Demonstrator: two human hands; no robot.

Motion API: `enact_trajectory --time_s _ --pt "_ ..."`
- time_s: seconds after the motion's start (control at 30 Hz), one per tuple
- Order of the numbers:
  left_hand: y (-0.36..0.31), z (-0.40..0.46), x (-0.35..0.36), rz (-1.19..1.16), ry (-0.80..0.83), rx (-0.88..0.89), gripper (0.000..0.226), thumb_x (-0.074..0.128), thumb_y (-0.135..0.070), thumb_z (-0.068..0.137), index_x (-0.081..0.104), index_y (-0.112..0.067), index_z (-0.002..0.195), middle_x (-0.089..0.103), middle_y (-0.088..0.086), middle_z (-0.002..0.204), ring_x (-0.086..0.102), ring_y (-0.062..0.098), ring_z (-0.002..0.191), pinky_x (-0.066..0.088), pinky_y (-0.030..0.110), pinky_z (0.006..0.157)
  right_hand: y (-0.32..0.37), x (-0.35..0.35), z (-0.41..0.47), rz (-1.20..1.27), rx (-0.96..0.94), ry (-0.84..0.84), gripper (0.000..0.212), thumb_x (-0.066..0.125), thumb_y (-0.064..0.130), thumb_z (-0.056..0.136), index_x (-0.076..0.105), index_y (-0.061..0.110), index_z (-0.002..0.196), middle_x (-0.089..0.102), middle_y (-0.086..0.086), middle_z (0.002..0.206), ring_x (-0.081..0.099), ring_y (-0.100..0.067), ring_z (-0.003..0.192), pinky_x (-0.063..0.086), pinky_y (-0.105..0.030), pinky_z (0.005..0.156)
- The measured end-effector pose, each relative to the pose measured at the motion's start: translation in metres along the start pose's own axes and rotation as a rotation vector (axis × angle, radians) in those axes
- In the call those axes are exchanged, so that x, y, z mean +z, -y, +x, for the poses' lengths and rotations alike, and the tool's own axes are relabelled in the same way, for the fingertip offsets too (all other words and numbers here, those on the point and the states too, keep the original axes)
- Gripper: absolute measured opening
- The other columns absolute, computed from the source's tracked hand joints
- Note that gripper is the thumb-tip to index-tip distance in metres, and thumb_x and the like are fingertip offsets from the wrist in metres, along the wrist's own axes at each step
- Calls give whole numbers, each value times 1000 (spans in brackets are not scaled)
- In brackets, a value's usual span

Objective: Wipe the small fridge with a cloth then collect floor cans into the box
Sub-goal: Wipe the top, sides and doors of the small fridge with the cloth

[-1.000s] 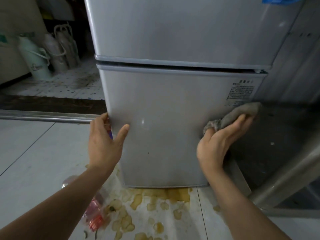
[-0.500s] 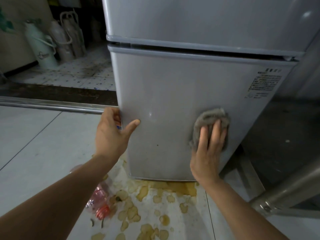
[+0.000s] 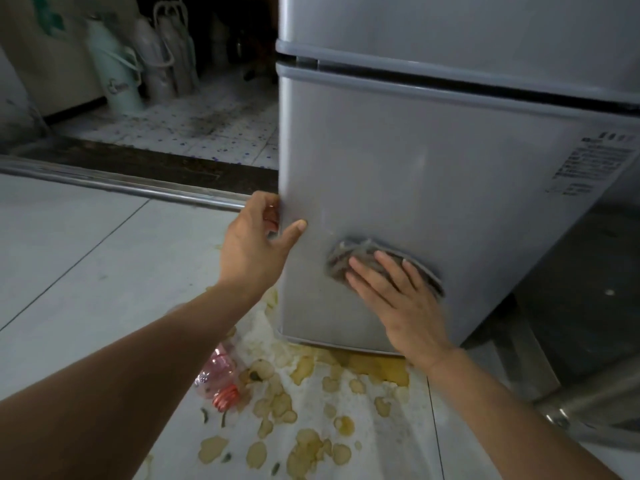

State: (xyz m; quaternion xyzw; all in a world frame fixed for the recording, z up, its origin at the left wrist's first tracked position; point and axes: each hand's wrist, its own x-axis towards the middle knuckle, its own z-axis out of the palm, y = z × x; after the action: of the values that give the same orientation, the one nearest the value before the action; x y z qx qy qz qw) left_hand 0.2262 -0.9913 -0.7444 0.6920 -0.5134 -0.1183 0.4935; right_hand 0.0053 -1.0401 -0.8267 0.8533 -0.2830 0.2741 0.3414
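Head view: the fridge point(image 3: 433, 188) is small and silver-grey, with two doors split by a dark seam near the top of the frame. Its lower door is smooth and dull, with a printed label point(image 3: 588, 164) at the door's upper right. It stands on pale floor tiles, its bottom edge right above a yellow-brown puddle point(image 3: 367, 367).

The right hand point(image 3: 398, 296) lies flat on the lower door, fingers straight and spread, pressing the cloth point(image 3: 349, 258) against the metal. The cloth is grey, crumpled and blurred; it peeks out above and to both sides of the fingers, low on the door and left of its middle.

The left hand point(image 3: 256, 247) grips the door's left edge, fingers curled round behind it and the thumb laid across the front face, just left of the cloth.

Below the fridge's left corner, a clear pinkish bottle point(image 3: 218, 379) with a red cap lies on its side on the tiles, touching the scattered stains. Behind the fridge's left side, beyond a metal floor rail point(image 3: 121, 187), pale jugs point(image 3: 117, 77) stand on a speckled floor.
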Motion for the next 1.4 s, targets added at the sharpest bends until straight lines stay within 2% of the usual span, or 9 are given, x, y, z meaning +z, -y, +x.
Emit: enact_trajectory --time_s 0.17,0.27,0.37,0.5,0.8,1.0,1.2,1.33,1.4 --pt "11 4 -10 -105 140 -93 19 58 -20 89 64 -15 107 68 0 101 64 17 92 51 40 89 11 1 48 -19 185 -151 55 35 5 94 31 23 145 24 6 153 15 -24 144 12 -43 115" --pt "12 7 -17 -207 194 -163 19 56 -11 89 66 -14 105 69 4 103 63 19 98 50 35 89 32 15 23 -116 -183 110 63 36 4 78 50 26 135 42 10 146 33 -22 137 15 -41 111" --pt "13 4 -22 -326 246 -181 26 50 1 90 65 -8 110 68 8 103 63 12 91 47 8 69 41 16 11 -202 -405 295 63 31 5 76 57 25 130 46 13 142 43 -13 132 10 -36 113" --pt "18 5 -30 -465 294 -219 30 46 8 90 61 3 115 64 11 102 63 -3 69 44 2 55 39 7 42 -160 -244 131 60 36 -2 82 49 18 136 45 5 144 35 -20 135 21 -40 112" --pt "46 16 -33 -425 223 -214 31 34 -16 101 58 -6 117 67 10 108 62 13 95 40 -1 55 52 18 91 -174 -155 -115 49 33 6 91 43 17 138 42 2 147 27 -25 139 14 -50 113" --pt "62 10 -24 -354 252 -232 32 33 -20 102 57 -10 119 65 4 110 58 5 90 41 -1 59 90 54 48 -291 -475 244 49 41 19 86 51 13 134 44 -2 145 31 -25 139 1 -47 116" --pt "64 1 -17 -300 337 -256 26 37 -18 100 58 -19 115 63 -5 107 57 12 106 38 15 72 104 56 19 -289 -639 513 59 37 20 90 25 17 148 14 3 158 0 -20 145 -12 -50 115" --pt "58 1 -8 -294 358 -256 27 40 -13 97 61 -19 113 64 -1 109 58 16 109 44 29 90 58 34 33 -189 -414 140 53 42 6 85 49 19 136 42 6 145 35 -17 137 6 -43 115" --pt "56 1 -2 -298 341 -263 26 41 -13 96 63 -19 108 66 3 109 61 18 106 47 36 95 29 25 34 -205 -326 -19 52 34 2 92 42 18 141 38 4 149 33 -19 138 11 -45 115"
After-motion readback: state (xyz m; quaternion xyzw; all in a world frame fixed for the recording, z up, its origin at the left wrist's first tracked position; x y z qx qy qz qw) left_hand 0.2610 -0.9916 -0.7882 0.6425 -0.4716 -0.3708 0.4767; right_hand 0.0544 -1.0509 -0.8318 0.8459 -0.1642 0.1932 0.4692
